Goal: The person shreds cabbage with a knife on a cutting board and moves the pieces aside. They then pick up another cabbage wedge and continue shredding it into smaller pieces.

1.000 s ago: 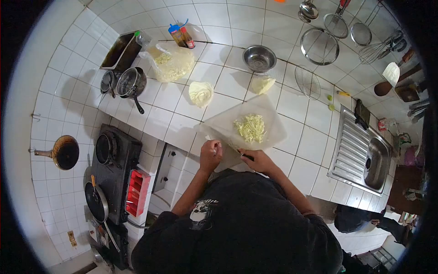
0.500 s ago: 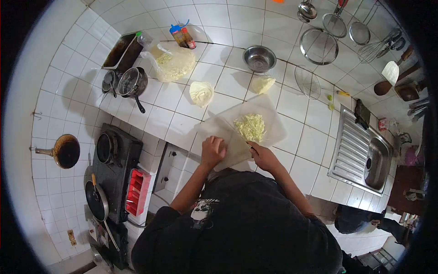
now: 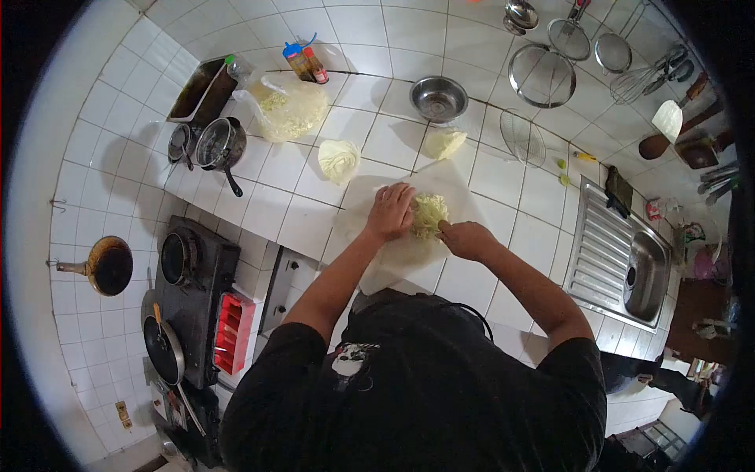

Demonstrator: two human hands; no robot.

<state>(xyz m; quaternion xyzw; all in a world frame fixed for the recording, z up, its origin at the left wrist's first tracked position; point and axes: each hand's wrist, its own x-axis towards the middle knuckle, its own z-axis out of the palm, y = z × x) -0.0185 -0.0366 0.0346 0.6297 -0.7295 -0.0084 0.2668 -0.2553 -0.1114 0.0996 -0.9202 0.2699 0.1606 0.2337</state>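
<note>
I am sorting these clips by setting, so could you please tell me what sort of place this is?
Most likely a kitchen, perhaps a working one: a white tiled counter with a steel sink, a gas stove with pans, strainers hung on the wall, and both hands gathering shredded cabbage on a cutting board.

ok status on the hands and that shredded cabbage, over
Left hand and right hand cupped against the shredded cabbage on the cutting board. Grip closure unclear. Nothing between hands and pile.

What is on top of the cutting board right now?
A pile of shredded cabbage on the cutting board, with the left hand and right hand against it; its edges are covered.
</note>
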